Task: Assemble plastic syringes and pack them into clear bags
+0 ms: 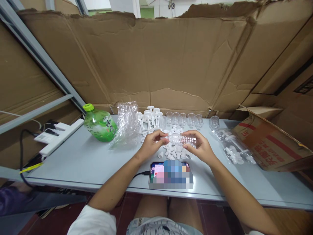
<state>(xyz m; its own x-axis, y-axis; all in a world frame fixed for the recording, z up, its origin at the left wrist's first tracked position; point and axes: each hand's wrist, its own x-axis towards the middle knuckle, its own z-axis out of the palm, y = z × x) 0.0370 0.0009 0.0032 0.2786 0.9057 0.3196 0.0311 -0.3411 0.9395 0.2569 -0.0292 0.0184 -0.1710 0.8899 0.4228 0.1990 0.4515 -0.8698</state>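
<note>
My right hand grips a small clear ribbed plastic tube lying sideways above the table. At the tube's left end my left hand pinches a small white cap. Just below the hands lies a heap of loose white caps. Behind them stands a row of clear ribbed tubes and a cluster of white stemmed plastic parts.
A green tea bottle lies at the left beside a crumpled clear bag. A phone with a cable lies near the grey table's front edge. A bag of parts and a cardboard box sit at right; a power strip at left.
</note>
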